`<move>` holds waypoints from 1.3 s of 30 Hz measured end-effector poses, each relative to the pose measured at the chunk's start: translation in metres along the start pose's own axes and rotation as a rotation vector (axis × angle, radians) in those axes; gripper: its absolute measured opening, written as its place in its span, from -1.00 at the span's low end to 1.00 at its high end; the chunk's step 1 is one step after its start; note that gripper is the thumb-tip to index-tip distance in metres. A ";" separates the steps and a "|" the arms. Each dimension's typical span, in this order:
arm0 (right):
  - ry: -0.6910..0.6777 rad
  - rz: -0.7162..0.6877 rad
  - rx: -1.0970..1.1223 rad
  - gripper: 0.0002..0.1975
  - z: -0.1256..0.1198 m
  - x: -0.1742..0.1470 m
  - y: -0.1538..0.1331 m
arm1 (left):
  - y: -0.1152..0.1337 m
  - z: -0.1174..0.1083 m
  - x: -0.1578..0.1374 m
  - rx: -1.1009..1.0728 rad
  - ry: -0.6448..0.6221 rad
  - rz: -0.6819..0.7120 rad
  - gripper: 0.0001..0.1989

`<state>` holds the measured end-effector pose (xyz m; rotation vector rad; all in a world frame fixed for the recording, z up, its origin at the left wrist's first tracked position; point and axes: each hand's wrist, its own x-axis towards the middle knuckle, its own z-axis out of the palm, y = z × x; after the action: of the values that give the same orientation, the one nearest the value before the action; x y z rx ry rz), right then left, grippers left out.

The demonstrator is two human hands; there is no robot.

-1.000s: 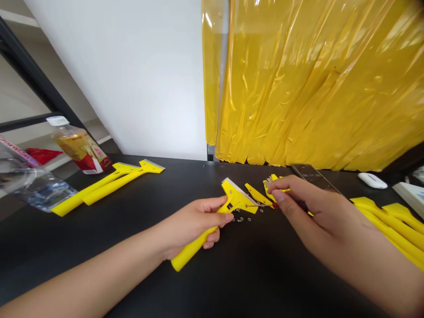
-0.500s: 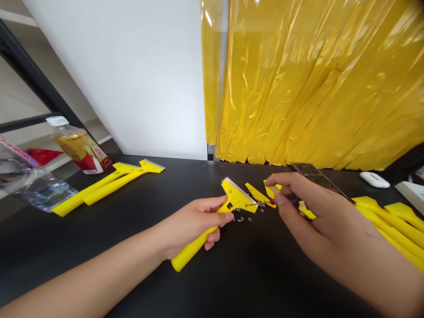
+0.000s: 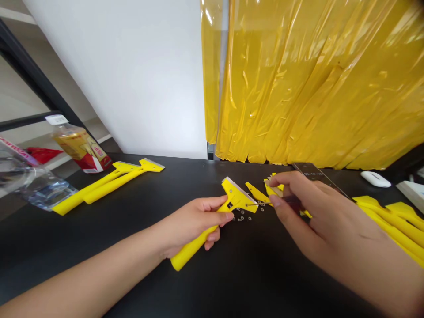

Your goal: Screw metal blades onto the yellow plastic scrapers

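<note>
My left hand (image 3: 198,221) is closed around the handle of a yellow scraper (image 3: 194,251), whose head with its metal blade points up and to the right. In my right hand (image 3: 308,207) is a thin screwdriver (image 3: 256,204); its handle is mostly hidden by the fingers. The shaft's tip touches the screw at the right end of the scraper head. Small nuts and screws (image 3: 242,217) lie scattered on the black table just past the scraper. Behind them is a loose yellow cover piece (image 3: 255,192), and more yellow parts (image 3: 274,189) sit partly behind my right fingers.
Two yellow scrapers (image 3: 112,183) with blades lie at the left, near a drink bottle (image 3: 81,145) and a clear water bottle (image 3: 49,187). At the right are several yellow handles (image 3: 391,225), a phone (image 3: 311,171) and a white earbud case (image 3: 375,179). A yellow plastic curtain (image 3: 298,88) hangs behind.
My right hand and fingers have shifted and turned slightly around the screwdriver, covering more of its handle. The tip stays at the same screw, and my left hand holds the scraper almost still.
</note>
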<state>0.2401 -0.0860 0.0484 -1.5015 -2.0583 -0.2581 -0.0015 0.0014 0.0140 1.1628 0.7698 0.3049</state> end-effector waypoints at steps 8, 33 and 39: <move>0.012 0.084 0.123 -0.87 -0.003 0.000 -0.004 | -0.002 0.000 0.000 -0.015 0.016 -0.003 -0.51; 0.084 0.011 0.130 -0.89 0.019 0.000 -0.002 | -0.002 0.003 -0.001 0.087 -0.035 0.036 -0.54; 0.096 0.024 0.114 -0.88 0.017 -0.001 -0.003 | -0.002 0.002 -0.001 0.085 -0.029 0.030 -0.53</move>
<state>0.2320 -0.0795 0.0344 -1.4166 -1.9455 -0.1967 -0.0011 -0.0018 0.0132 1.2578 0.7460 0.2819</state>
